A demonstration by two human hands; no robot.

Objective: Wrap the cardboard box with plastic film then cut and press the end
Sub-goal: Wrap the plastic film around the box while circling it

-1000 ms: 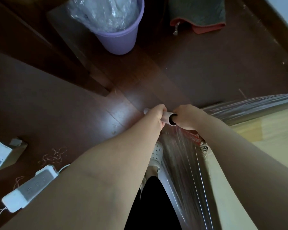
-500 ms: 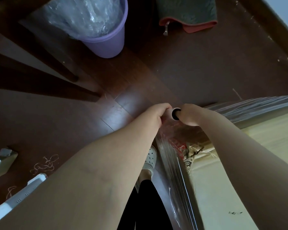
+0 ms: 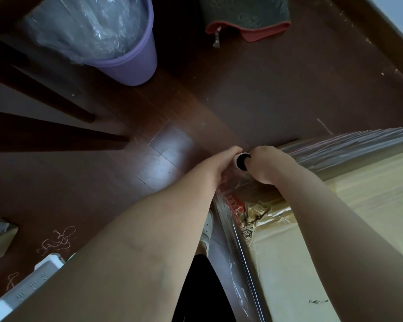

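Both bare forearms reach forward and down, converging. The left hand and right hand sit close together, fingers curled in a closed grip, knuckles up.

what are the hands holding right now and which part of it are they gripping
Both hands hold the plastic film roll at the box corner. The left hand grips its side; the right hand wraps the cardboard core's open end, a fingertip at the hole.

Dark reddish-brown wooden plank floor has a lilac plastic bin lined with clear film, a grey-green mat with a red edge, a white power strip, scattered pinkish rubber bands and the film-wrapped tan cardboard box on it.
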